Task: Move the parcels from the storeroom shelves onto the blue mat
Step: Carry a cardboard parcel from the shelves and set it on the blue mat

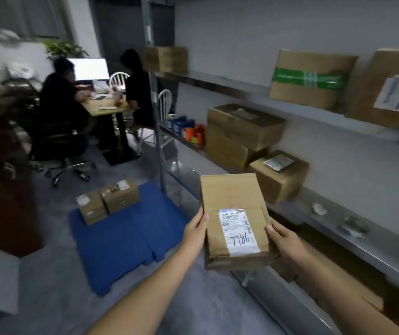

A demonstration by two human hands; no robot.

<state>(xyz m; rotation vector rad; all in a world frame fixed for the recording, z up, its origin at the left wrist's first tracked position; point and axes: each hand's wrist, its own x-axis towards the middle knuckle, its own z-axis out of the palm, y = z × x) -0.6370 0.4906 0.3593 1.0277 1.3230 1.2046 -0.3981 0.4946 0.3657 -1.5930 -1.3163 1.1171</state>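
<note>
I hold a flat brown parcel (232,204) with a white label marked 7786 in the air, between the shelves and the mat. My left hand (194,232) grips its left edge and my right hand (284,240) grips its right edge. The blue mat (126,240) lies on the grey floor to the lower left of the parcel. Two small parcels (107,200) stand side by side at the mat's far left corner. More parcels stay on the metal shelves: a stack (239,134), a small box (279,176), a green-taped box (310,78) and a large box (391,90).
The metal shelf unit (338,228) runs along the right wall, with an upright post (159,151) near the mat. Flattened cardboard (333,276) lies under the lowest shelf. Two people sit at a table (106,106) at the back left, with an office chair (60,151) near the mat.
</note>
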